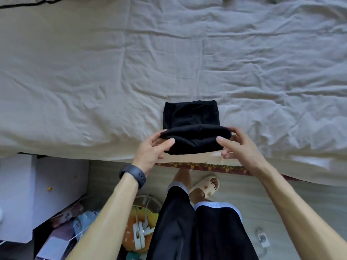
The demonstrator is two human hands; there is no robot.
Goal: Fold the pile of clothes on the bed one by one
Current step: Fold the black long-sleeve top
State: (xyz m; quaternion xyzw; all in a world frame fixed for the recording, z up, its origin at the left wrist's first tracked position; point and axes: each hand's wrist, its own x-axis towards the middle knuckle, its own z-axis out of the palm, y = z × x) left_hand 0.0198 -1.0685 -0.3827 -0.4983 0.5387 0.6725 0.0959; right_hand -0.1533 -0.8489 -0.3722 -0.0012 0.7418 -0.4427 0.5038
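Note:
A black garment lies folded into a small rectangle on the bed's beige sheet, close to the near edge. Its near end is turned over into a thick roll. My left hand pinches the roll's left end between thumb and fingers. My right hand pinches the right end the same way, thumb on top. A dark watch band sits on my left wrist. No pile of other clothes is in view.
The wrinkled sheet stretches wide on all sides of the garment. A dark cord lies at the far left corner. Below the bed edge are a white box, floor clutter and my feet in cream slippers.

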